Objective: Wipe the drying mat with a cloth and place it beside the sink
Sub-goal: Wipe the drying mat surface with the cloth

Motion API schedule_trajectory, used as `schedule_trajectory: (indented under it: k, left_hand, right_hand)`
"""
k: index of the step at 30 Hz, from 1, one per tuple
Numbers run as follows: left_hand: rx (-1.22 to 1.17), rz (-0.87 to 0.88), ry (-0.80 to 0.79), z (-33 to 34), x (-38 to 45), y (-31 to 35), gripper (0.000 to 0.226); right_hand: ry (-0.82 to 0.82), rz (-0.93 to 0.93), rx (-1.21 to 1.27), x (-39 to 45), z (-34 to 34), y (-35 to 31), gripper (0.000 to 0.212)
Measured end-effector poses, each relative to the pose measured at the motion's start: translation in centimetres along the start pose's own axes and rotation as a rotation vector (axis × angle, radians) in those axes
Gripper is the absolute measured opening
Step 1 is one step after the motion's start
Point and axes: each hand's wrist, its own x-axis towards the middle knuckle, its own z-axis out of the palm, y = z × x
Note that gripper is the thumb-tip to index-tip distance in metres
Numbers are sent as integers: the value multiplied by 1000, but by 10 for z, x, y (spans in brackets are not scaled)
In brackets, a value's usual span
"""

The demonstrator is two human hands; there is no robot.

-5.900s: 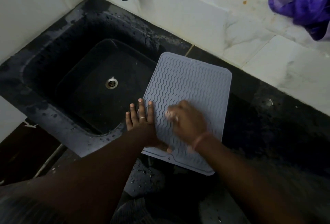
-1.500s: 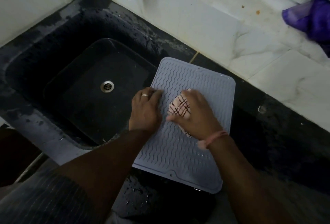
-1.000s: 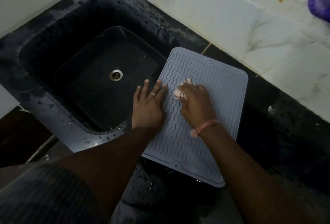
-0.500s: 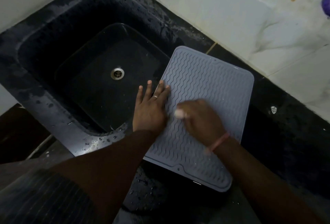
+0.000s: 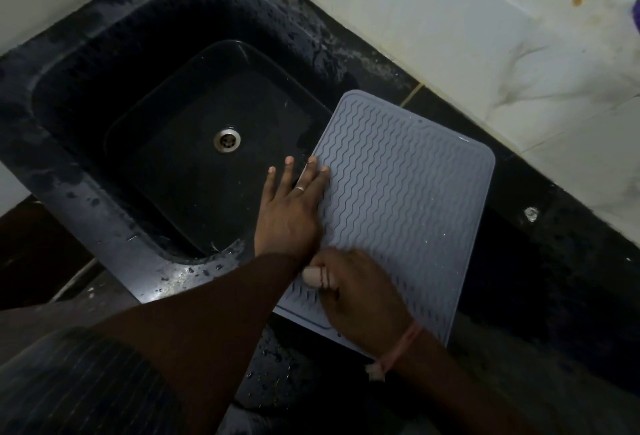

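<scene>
A grey drying mat (image 5: 408, 199) with wavy ridges lies on the black counter to the right of the black sink (image 5: 104, 64), its left edge at the basin's rim. My left hand (image 5: 291, 209) lies flat with straight fingers along the mat's left edge, two fingertips on the mat, the others over the basin. My right hand (image 5: 360, 292) grips a small bunched checked cloth (image 5: 317, 277) and presses it on the mat's near left corner. Most of the cloth is hidden in my fist.
The sink has a round metal drain (image 5: 227, 139) and a wet rim. A white marble ledge (image 5: 485, 36) rises behind the counter. Dark counter (image 5: 554, 278) stretches to the right of the mat. A purple thing (image 5: 636, 15) peeks in at the right edge.
My right hand with the cloth has slid from the mat's middle towards its near left corner. My left hand stays flat on the mat's left edge. The view shifted slightly.
</scene>
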Motion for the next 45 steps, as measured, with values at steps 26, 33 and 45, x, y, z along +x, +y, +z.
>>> schedule_trajectory:
  k: [26,33,45]
  left_hand:
    - [6,-2,5,-6,-2,4,63]
    - [30,15,-25,-3,-1,1,76]
    - [5,18,7,-5,-3,2,63]
  right_hand:
    - [319,231,-207,93,-47,51,32]
    - [127,30,-145,30,-12,20,14]
    - [282,86,-120,71,-31,50,13]
